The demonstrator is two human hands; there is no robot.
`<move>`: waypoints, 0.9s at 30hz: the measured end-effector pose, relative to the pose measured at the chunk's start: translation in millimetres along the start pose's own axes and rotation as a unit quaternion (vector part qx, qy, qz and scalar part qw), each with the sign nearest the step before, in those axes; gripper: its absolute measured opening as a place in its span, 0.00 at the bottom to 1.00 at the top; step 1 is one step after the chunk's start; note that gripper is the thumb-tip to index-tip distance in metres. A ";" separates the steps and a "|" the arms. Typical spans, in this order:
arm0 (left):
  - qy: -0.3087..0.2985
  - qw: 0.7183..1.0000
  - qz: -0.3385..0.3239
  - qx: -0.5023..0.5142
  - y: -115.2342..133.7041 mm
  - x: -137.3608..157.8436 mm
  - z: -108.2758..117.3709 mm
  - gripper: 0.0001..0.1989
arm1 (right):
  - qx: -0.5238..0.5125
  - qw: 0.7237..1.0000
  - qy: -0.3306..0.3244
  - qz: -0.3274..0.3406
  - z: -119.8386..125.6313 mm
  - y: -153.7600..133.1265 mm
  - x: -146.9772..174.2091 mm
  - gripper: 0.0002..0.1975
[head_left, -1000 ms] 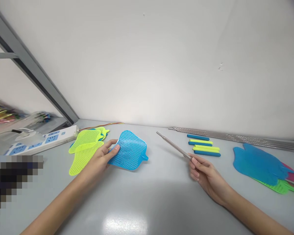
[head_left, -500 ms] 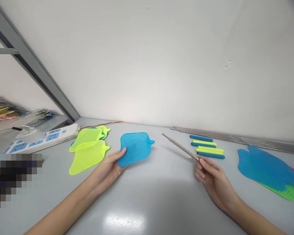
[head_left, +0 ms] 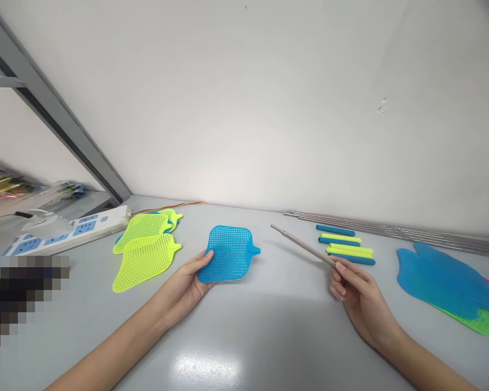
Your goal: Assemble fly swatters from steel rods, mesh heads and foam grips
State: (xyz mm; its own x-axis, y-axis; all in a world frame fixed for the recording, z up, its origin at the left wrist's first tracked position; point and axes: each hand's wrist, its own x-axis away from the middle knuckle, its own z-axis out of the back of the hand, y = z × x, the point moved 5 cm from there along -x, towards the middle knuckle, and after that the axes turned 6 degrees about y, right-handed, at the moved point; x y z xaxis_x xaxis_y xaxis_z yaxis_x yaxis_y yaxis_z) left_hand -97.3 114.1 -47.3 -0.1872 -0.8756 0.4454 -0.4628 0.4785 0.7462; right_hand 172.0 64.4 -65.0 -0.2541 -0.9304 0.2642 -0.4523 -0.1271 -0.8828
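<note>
My left hand (head_left: 193, 282) grips the left edge of a blue perforated fly swatter head (head_left: 229, 254), thumb on top, with its short socket pointing right. Between the fingers of my right hand (head_left: 356, 290) is a thin metal rod (head_left: 305, 246), tilted so its narrower tip points up and left. A gap separates the rod's tip from the blue socket. Left of my left hand lie yellow fly swatter heads (head_left: 144, 262), partly overlapping, with some blue showing beneath. Just beyond my right hand, several blue and yellow handle sleeves (head_left: 346, 259) lie in a row.
Along the wall runs a bundle of long metal rods (head_left: 391, 231). Blue hand-shaped pieces (head_left: 440, 279) overlap a green one (head_left: 483, 321) at the right. A white power strip (head_left: 106, 219) with a plugged-in adapter sits at the left, near a grey metal frame (head_left: 73, 125).
The blue swatter head has moved slightly right and toward me, turning a little in my left hand. My right hand and the rod have shifted slightly.
</note>
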 end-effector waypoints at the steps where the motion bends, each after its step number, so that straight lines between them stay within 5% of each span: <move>1: 0.003 1.000 -0.001 0.002 0.0 0.3 -0.1 0.15 | 0.005 1.000 -0.004 -0.002 -0.7 0.2 0.4 0.08; 27: 0.007 1.000 -0.020 0.023 -0.3 -2.5 1.8 0.15 | 0.064 0.997 -0.032 0.010 -3.4 0.6 3.8 0.12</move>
State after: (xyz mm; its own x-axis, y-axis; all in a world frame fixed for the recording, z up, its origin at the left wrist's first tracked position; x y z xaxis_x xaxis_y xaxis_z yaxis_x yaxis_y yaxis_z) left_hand -98.2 116.0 -49.4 -0.1557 -0.8925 0.4234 -0.5082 0.4399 0.7404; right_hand 167.9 61.9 -63.1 -0.2049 -0.9530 0.2234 -0.3340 -0.1464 -0.9311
